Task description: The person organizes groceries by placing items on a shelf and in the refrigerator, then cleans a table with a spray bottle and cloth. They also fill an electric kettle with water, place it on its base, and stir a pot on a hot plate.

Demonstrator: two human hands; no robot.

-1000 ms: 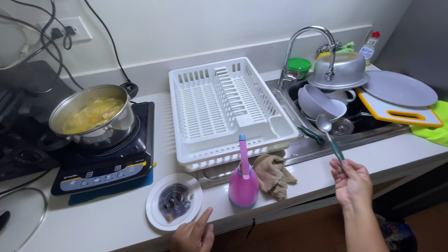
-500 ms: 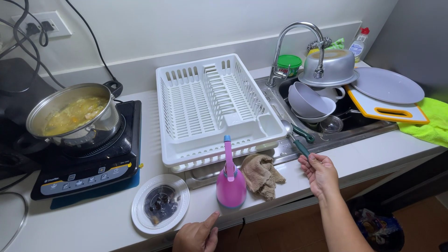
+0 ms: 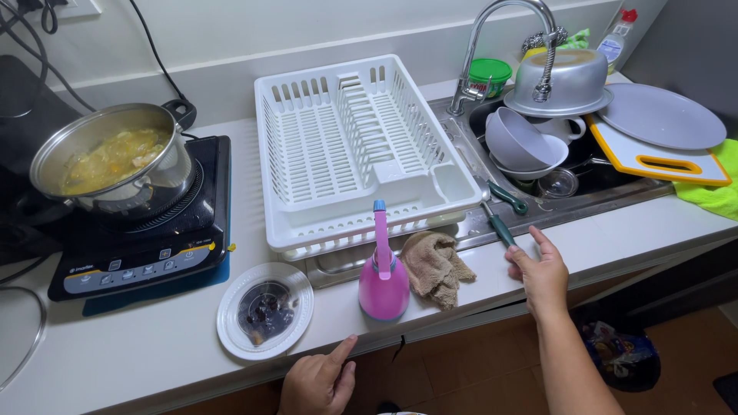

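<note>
Counter (image 3: 630, 230): right hand (image 3: 542, 277) has lowered utensil (image 3: 500, 228)

Ladle (image 3: 501, 227) now down at sink edge, right hand (image 3: 540, 273) beside it

A clear dish-soap bottle (image 3: 617, 40) with a red cap and a pale label stands at the far right behind the sink; a round green-lidded tub (image 3: 490, 75) sits left of the tap's base. The black cooktop (image 3: 138, 261) at left has a grey control strip along its front edge, with small buttons and white lettering.
</note>
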